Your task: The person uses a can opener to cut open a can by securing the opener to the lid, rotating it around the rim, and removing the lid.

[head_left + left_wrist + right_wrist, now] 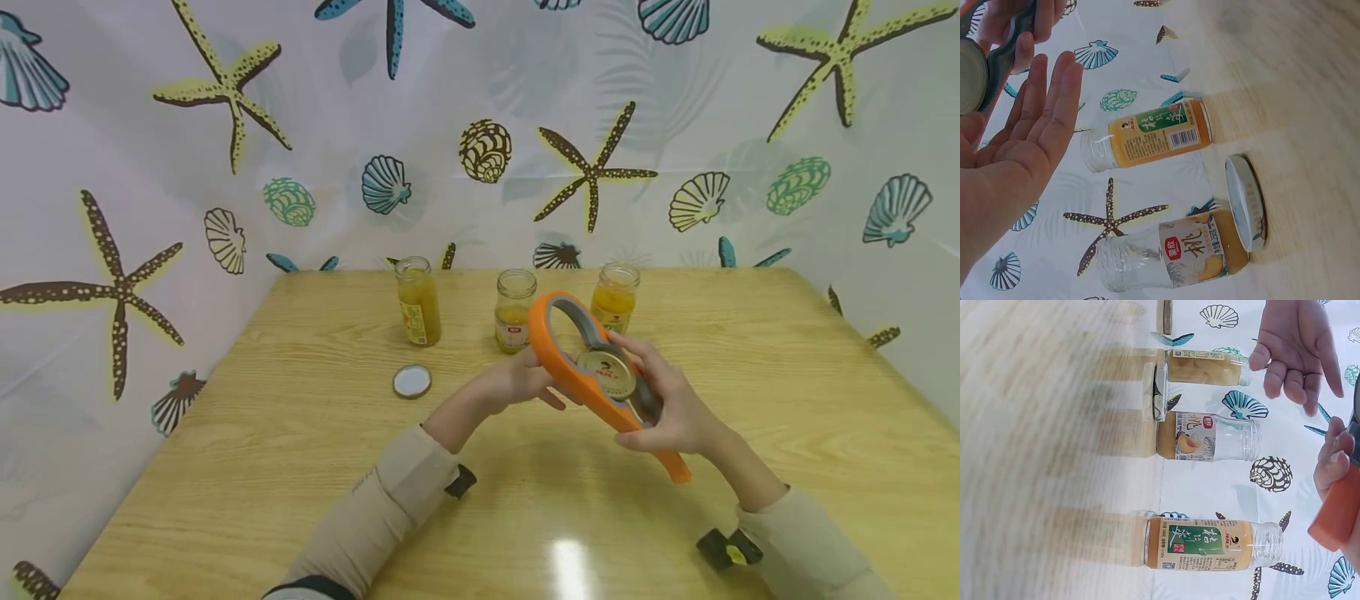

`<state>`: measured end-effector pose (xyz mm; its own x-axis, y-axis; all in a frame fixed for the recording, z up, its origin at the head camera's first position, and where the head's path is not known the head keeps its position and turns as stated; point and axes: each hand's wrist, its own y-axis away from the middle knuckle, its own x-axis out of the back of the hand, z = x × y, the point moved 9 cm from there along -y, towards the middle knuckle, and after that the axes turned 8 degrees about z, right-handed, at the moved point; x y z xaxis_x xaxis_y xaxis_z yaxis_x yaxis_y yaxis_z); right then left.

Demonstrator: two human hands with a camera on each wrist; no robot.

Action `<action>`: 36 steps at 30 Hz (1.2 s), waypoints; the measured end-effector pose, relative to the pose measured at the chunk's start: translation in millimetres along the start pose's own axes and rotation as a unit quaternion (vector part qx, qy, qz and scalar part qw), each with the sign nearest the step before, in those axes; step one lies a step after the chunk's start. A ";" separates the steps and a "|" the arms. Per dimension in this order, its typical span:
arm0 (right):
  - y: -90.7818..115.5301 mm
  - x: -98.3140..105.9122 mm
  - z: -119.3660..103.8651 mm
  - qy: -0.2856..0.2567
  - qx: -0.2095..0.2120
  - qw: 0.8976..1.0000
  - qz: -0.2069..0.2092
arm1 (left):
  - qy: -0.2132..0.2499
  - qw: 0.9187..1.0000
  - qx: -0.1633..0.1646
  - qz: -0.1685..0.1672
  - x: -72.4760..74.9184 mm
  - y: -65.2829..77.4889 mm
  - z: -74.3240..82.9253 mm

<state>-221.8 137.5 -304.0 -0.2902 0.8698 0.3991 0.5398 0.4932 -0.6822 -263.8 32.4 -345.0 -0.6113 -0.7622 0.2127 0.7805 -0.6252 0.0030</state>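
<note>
My right hand point(667, 404) grips an orange and grey jar opener point(558, 354) by its handles, raised over the table and tilted. A gold lid point(607, 373) sits between the opener's arms, below the larger loop. My left hand point(513, 382) is beside the opener, palm up in the left wrist view, its fingers extended and holding nothing. Behind the opener stands an uncapped jar point(615, 300) of orange contents, partly hidden. The middle jar point(513, 321), with a peach label point(1194, 251), stands upright and uncapped behind my left hand.
A taller jar point(418, 304) of yellow contents stands uncapped at the back left. In front of it, a lid point(412, 381) lies white side up. Another lid point(1246, 203) lies near the middle jar, hidden in the head view. A patterned cloth point(450, 100) hangs behind the table.
</note>
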 end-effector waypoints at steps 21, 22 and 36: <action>1.1 -3.2 2.3 0.036 0.018 0.999 0.002 | 0.140 0.987 -0.076 -0.005 -11.5 9.0 7.6; 1.4 -3.2 2.6 0.035 0.018 0.999 0.001 | 0.142 0.987 -0.078 -0.006 -12.1 8.8 8.4; 1.0 -3.6 -2.6 0.033 0.026 0.999 0.001 | 0.220 0.974 -0.056 -0.017 -27.6 7.9 13.2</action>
<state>-218.1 134.8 -304.6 -0.2355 0.8690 0.4351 0.4986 0.4923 -0.7134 -239.1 50.7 -337.9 -0.6521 -0.7237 -0.2259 0.7552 -0.6462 -0.1100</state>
